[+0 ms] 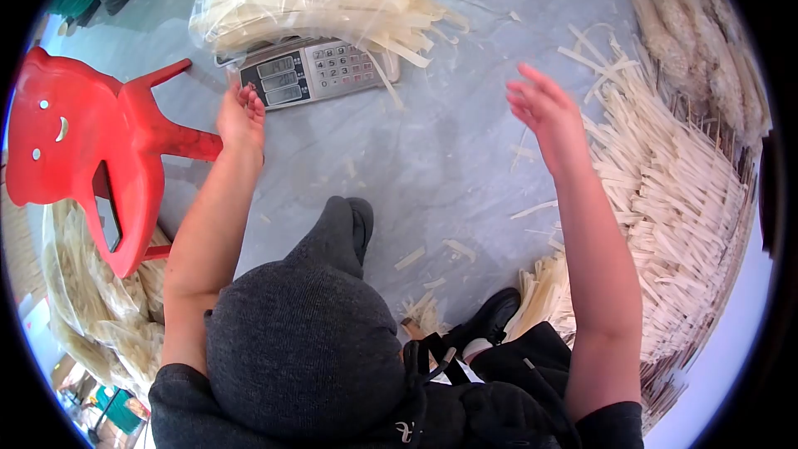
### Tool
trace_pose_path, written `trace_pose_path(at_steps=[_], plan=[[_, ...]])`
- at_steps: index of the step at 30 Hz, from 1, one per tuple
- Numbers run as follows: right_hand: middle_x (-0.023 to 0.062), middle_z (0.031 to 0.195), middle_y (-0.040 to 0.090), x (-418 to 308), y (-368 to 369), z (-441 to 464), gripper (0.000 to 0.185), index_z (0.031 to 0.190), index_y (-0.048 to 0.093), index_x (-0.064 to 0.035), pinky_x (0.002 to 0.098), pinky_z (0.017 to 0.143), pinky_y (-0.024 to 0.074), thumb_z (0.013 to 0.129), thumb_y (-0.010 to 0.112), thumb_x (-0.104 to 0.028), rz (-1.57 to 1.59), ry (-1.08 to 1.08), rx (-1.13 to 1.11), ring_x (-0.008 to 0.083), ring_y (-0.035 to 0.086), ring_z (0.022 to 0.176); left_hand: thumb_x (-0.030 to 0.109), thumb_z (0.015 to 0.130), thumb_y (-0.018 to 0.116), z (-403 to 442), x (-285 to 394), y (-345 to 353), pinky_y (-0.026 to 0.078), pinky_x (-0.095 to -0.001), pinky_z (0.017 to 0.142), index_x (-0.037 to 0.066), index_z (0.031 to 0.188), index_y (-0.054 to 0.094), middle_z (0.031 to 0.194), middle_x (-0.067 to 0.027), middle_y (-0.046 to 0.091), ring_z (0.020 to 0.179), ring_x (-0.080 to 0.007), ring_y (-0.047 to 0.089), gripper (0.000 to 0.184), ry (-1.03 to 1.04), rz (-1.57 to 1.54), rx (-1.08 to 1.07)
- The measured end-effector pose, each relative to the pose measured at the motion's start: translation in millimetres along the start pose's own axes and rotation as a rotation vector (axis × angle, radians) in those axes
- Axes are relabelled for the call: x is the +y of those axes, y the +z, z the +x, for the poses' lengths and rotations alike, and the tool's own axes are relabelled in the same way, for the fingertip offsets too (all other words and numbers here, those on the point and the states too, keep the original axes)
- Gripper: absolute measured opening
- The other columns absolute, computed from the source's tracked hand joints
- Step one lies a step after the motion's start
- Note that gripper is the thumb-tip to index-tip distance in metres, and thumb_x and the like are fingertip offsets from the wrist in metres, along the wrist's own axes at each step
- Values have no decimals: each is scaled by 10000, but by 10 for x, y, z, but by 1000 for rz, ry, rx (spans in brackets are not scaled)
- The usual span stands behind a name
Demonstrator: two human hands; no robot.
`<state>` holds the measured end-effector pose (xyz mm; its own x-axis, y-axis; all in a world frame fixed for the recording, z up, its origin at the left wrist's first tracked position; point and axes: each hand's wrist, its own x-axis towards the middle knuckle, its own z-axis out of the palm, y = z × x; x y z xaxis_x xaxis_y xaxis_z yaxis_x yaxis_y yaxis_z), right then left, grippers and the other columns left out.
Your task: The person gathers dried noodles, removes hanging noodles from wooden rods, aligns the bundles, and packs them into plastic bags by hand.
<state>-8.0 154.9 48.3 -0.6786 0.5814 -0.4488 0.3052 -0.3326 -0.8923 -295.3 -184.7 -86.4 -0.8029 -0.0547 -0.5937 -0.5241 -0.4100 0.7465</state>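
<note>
A clear plastic bag of pale flat strips (307,0) lies on a digital weighing scale (366,81) at the top. The scale's keypad and lit display face me. My left hand (241,119) is raised beside the left end of the display, fingers loosely bent and slightly apart, with nothing seen in it. Whether it touches the scale I cannot tell. Out to the right, my right hand (550,116) hangs above the floor, fingers stretched and nothing in them. Nearest to it is a large heap of loose pale strips (665,216).
On the left, a red plastic chair (66,133) holds a dark phone-like object (106,208). Bagged strips (100,291) lie below it. Tied bundles (682,41) rest at the upper right. Strip scraps (410,259) dot the grey floor (399,166) near my feet.
</note>
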Motion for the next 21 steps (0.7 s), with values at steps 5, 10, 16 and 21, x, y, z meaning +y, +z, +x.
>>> trace_pose_path(at_steps=[5,10,16,21], plan=[[74,1062,645,709,-743,-673,387,1284,557,-40,284,860,485,916,595,-156,-27,135,237,159,615,954,198,928,572,-100,-163,-159,488,-202,582,71,1075,596,875,9,562,701,-76,545,196,-32,64,-4],[52,1007,648,1298,-1469,-1497,374,1254,581,-39,267,809,490,900,633,-151,-107,144,589,144,619,900,209,936,591,-133,-407,-238,487,-206,572,69,1035,616,819,1,578,693,-75,550,173,-118,207,-121],[64,851,669,2245,-2305,-2734,284,1086,667,-27,266,728,502,851,688,-185,-615,46,1058,118,608,764,177,885,675,-315,-697,-208,468,-183,584,49,1072,640,831,5,569,690,-61,533,230,-269,321,-278],[172,1133,603,2675,-2256,-3310,581,1195,576,-8,399,898,464,753,778,-327,-1216,76,995,294,580,1035,219,910,641,-729,-832,-100,464,-174,606,58,1133,622,846,24,566,707,-50,530,276,-303,464,-384]])
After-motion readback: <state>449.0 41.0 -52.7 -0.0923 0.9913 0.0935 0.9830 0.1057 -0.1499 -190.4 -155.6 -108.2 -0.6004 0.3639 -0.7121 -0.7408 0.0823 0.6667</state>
